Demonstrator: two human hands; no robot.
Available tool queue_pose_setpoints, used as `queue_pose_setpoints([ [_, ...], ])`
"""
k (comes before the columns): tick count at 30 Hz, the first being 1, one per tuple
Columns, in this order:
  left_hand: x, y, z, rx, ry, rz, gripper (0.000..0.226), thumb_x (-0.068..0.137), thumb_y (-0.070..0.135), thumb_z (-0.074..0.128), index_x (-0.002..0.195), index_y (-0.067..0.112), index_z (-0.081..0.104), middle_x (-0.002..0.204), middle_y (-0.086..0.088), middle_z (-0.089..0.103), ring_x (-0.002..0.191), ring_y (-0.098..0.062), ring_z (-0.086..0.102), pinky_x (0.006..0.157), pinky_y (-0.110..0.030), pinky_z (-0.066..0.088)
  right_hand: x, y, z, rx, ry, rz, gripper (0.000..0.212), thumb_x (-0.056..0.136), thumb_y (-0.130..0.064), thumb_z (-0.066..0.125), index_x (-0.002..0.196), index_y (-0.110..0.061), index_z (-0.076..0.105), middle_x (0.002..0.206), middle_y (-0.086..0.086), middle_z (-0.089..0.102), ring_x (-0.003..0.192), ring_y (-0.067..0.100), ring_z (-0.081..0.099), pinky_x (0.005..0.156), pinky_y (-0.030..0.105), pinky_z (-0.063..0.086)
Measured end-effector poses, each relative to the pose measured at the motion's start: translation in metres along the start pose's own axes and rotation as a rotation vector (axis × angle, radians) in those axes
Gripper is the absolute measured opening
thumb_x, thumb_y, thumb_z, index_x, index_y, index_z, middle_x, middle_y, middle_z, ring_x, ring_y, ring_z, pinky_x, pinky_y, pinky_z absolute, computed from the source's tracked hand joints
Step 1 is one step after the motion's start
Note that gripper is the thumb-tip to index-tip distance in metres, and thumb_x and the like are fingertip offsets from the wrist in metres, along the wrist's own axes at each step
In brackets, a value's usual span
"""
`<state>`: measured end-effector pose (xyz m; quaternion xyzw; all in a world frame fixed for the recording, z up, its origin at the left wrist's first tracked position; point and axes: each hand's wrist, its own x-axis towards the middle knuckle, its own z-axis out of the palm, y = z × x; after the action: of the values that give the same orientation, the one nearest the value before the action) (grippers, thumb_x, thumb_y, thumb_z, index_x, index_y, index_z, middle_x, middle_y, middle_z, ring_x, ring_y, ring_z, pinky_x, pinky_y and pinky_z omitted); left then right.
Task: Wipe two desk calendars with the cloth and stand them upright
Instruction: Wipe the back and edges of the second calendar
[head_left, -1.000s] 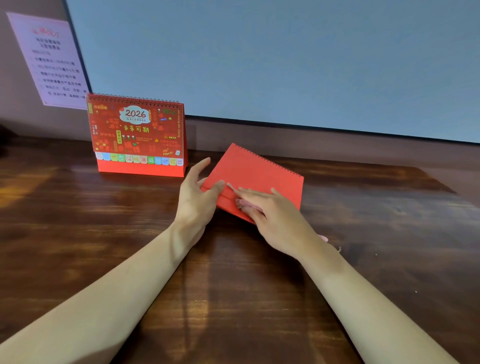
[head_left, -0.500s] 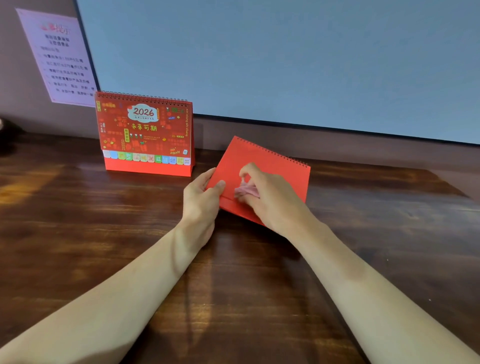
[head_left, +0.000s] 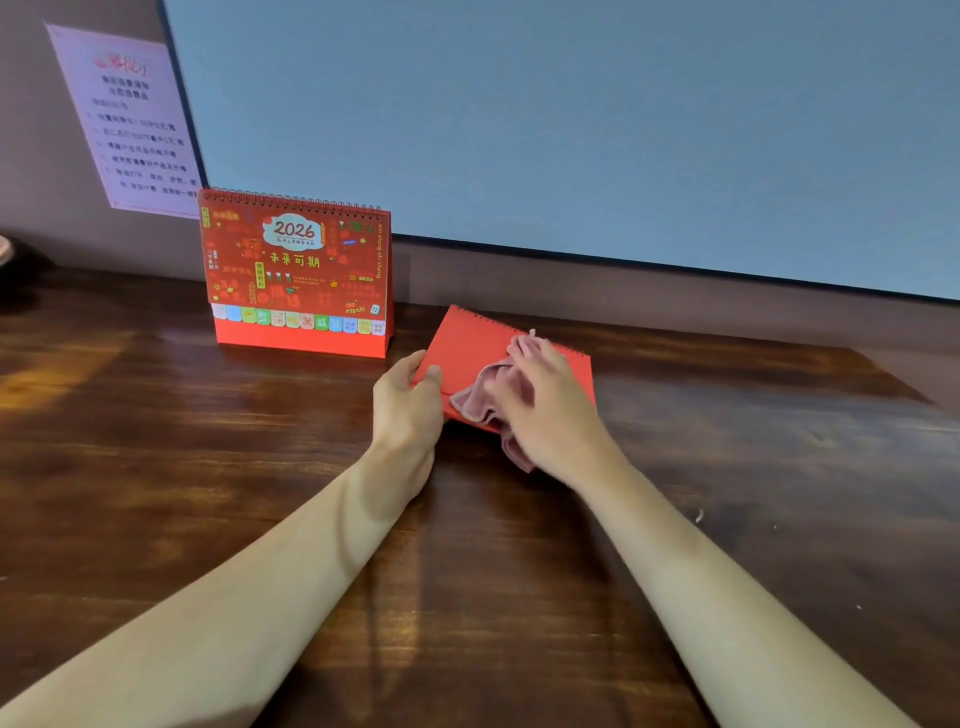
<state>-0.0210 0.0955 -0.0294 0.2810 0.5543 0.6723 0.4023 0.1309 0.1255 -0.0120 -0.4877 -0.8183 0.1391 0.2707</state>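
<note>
Flat calendar (head_left: 467, 343) lies on the wooden desk (head_left: 208, 467), its near corner pinched by the left hand (head_left: 408, 410) while the right hand (head_left: 550, 410) clutches a pink cloth (head_left: 485, 397) pressed onto it. Printed calendar (head_left: 296, 275) stands upright just behind-left, seemingly finished; wiping and standing this one remain.

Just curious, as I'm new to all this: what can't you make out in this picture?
Head view:
- Flat red spiral-bound desk calendar: its middle is covered by the pink cloth and the right hand; the left hand covers its near corner.
- White paper notice on the wall: print too blurred to read.
- Dark object at the left edge: cut off by the frame.
</note>
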Motion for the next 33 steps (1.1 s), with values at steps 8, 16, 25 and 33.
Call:
queue_pose_setpoints([
  [8,-0.015,0.008,0.001,0.025,-0.061,0.058,0.027,0.111,0.008,0.049,0.108,0.026,0.068,0.102,0.002,0.078,0.099,-0.015,0.077,0.092,-0.033,0.062,-0.020,-0.013,-0.004,-0.054,-0.115,-0.162,0.052,0.108,-0.020,0.045,0.159,-0.021,0.040,0.172,-0.011,0.017,0.157,0.007,0.016,0.115,0.016,0.016],
  [16,-0.032,0.001,0.010,0.105,-0.320,0.140,0.032,0.108,0.010,0.054,0.128,0.023,0.076,0.113,-0.006,0.082,0.104,-0.024,0.075,0.105,-0.053,0.056,0.029,0.007,-0.019,-0.093,0.068,-0.248,0.045,0.101,-0.021,0.039,0.134,-0.012,0.067,0.146,0.006,0.056,0.141,0.025,0.043,0.117,0.020,0.025],
  [25,-0.029,-0.005,0.011,0.067,-0.264,0.152,0.038,0.098,-0.006,0.052,0.105,0.015,0.083,0.099,-0.013,0.081,0.090,-0.023,0.071,0.091,-0.051,0.055,0.000,0.003,-0.009,-0.003,0.135,-0.332,0.023,0.095,-0.015,0.068,0.116,-0.015,0.075,0.115,0.000,0.062,0.114,0.020,0.056,0.097,0.029,0.045],
  [33,-0.034,0.001,0.013,0.021,-0.252,0.114,0.030,0.109,0.007,0.055,0.115,0.028,0.076,0.107,-0.006,0.083,0.101,-0.026,0.078,0.103,-0.058,0.057,0.023,0.025,-0.031,-0.027,0.229,-0.098,0.023,0.084,-0.022,0.073,0.107,-0.020,0.070,0.115,0.000,0.048,0.099,0.024,0.059,0.081,0.034,0.049],
])
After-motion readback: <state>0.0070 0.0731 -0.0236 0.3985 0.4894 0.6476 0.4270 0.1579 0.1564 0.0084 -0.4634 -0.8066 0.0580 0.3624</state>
